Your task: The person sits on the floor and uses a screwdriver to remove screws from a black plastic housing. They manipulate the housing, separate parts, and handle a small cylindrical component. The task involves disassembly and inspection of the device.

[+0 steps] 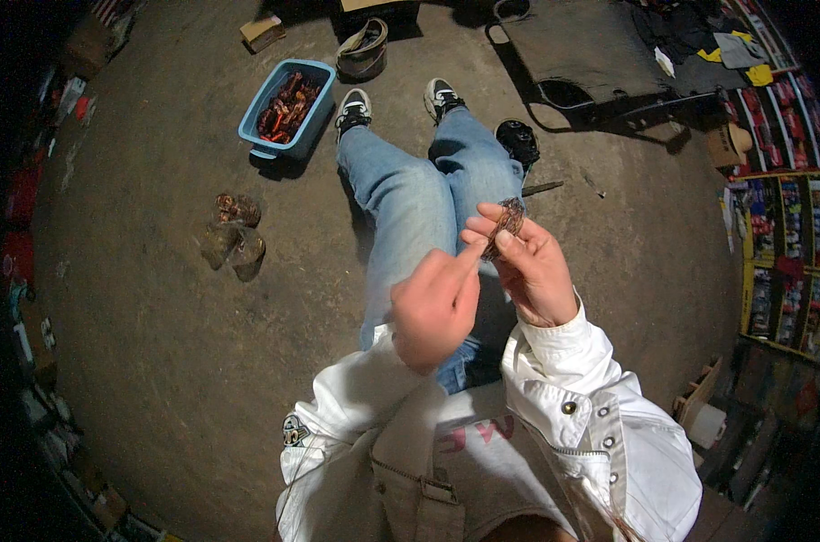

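White jacket (645,452) fills the bottom of the frame. Just right of centre, the right hand (538,264) pinches a wire bundle (509,222); the left hand's (435,305) fingertips meet it, their grip unclear. Upper left sits a blue tub (274,146).

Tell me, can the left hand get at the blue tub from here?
Probably not without leaning forward: the blue tub stands beside the left shoe, seemingly out of reach. Its top is open, but the left hand is busy at the wire bundle.

dark chair (577,54), yellow-edged shelves (783,174), round bucket (363,65)
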The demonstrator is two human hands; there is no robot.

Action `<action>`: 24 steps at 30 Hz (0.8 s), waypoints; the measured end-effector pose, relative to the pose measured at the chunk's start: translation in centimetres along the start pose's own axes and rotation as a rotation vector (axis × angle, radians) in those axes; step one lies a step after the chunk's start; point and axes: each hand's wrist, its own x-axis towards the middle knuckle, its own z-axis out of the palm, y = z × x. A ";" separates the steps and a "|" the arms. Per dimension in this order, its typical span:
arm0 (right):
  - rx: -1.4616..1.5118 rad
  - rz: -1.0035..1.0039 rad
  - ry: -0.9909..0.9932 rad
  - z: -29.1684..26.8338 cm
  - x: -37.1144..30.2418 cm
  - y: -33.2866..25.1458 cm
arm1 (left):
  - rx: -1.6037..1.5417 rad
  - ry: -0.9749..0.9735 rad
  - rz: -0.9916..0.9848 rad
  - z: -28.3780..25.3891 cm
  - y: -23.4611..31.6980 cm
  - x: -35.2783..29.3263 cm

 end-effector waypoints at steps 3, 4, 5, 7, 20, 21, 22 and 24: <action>0.022 -0.003 0.018 0.1 0.0 0.0 | 0.188 -0.018 0.162 0.1 -0.6 -0.4; 0.034 0.000 0.027 0.1 0.1 -0.1 | 0.238 -0.017 0.204 0.1 -0.7 -0.5; 0.047 0.002 0.035 0.1 0.1 -0.1 | 0.266 -0.030 0.231 0.1 -0.8 -0.6; 0.098 0.000 0.044 0.1 0.2 -0.1 | 0.307 -0.028 0.292 0.3 -1.2 -0.6; 0.416 -0.030 0.085 -1.4 1.0 0.1 | 0.270 -0.099 0.299 1.0 -1.6 -2.0; 0.442 -0.012 0.069 -1.5 1.0 0.0 | 0.257 -0.120 0.270 1.0 -1.6 -2.3; 0.468 0.007 0.053 -1.5 0.9 0.0 | 0.239 -0.129 0.243 1.0 -1.7 -2.5; 0.502 0.037 0.001 -1.6 0.7 -0.3 | -0.008 -0.147 0.070 0.8 -2.2 -2.7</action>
